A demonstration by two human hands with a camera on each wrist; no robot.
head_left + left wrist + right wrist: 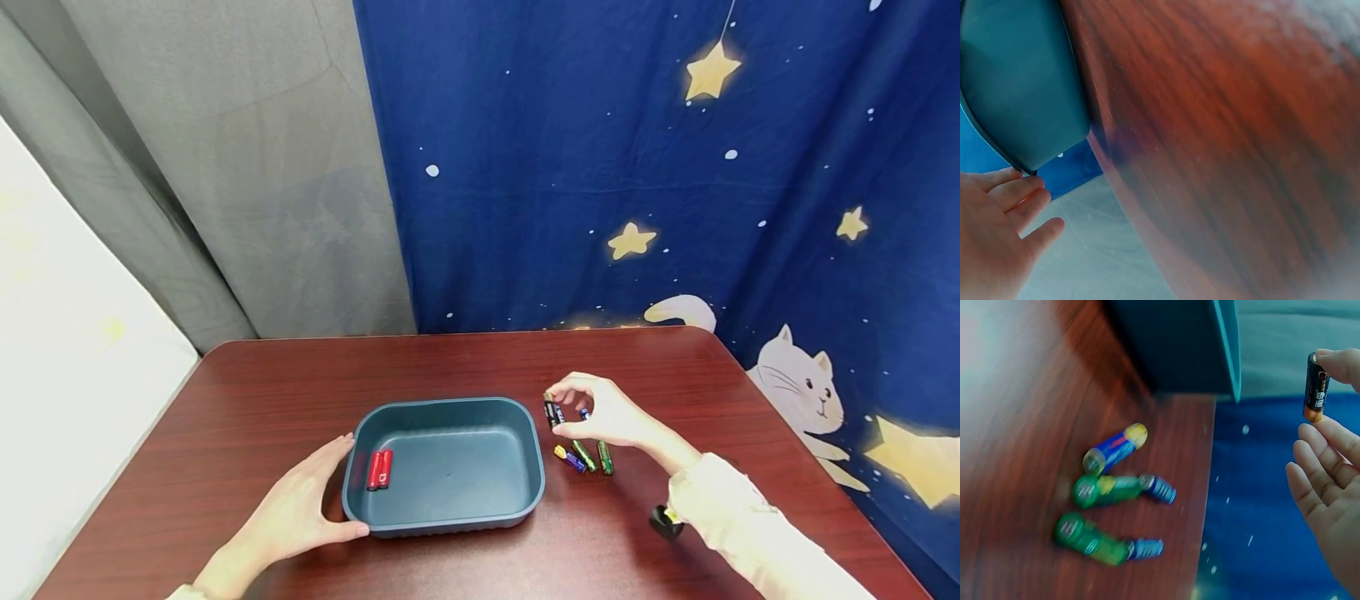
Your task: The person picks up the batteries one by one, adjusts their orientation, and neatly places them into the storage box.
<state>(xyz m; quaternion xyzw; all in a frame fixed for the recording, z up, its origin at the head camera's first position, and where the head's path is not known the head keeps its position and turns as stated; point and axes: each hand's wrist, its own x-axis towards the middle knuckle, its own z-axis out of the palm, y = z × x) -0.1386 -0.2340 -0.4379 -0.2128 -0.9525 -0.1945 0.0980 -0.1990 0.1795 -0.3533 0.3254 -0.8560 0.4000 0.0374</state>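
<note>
In the head view my right hand (603, 410) pinches a black battery with a copper-coloured end (1316, 387) between thumb and fingertip, lengthwise. It is lifted above the table, just right of a dark teal plastic bin (450, 527). Two red batteries (379, 470) lie side by side inside the bin at its left. My left hand (296, 498) is spread along the bin's left side, with fingertips at the rim and the thumb by the near corner. Under and beside the right hand lie a blue-and-yellow battery (1115, 449), two green batteries (1091, 540) and smaller-looking blue ones (1146, 548).
The reddish-brown wooden table (315, 375) has rounded far corners. Behind it hang a grey curtain (300, 208) and a blue star-patterned curtain (525, 167). A small black object (664, 523) shows at the right sleeve's cuff. A bright white surface (67, 333) borders the left.
</note>
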